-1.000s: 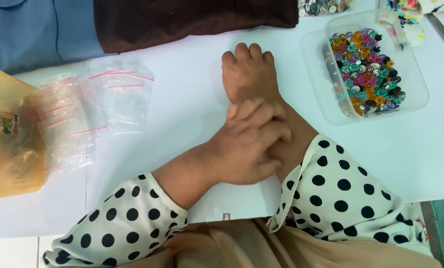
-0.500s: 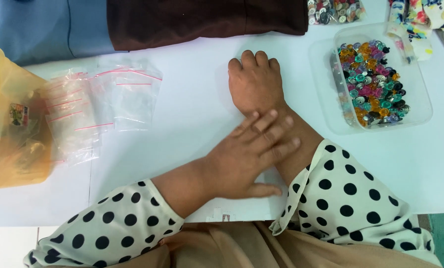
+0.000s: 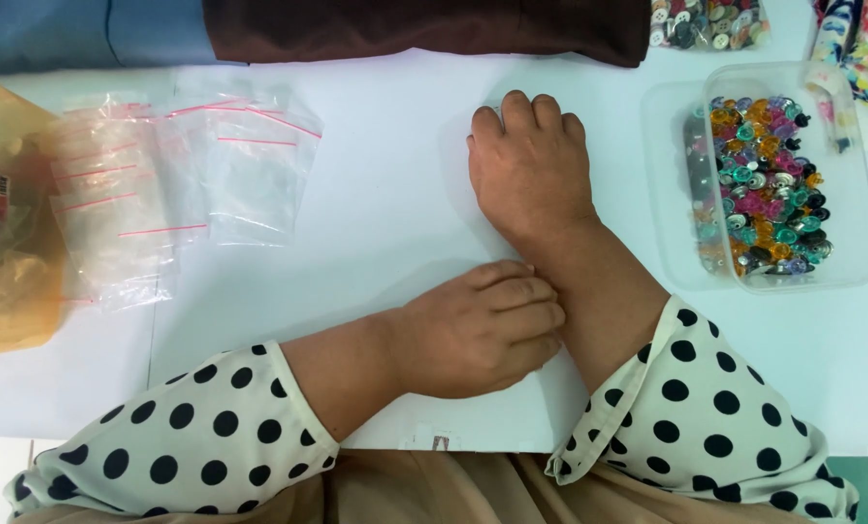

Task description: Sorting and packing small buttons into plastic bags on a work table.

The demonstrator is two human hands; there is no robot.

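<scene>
The scene is brightly and evenly lit from above, and the white surface looks slightly washed out with a bluish cast. Soft, faint shadows lie just left of the right hand and above the left hand. The clear bags catch mild glare. Focus is sharp in the centre; the yellow bag at the left edge looks soft.

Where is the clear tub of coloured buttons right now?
The clear tub of coloured buttons sits on the white table, far right, beside the right hand.
</scene>
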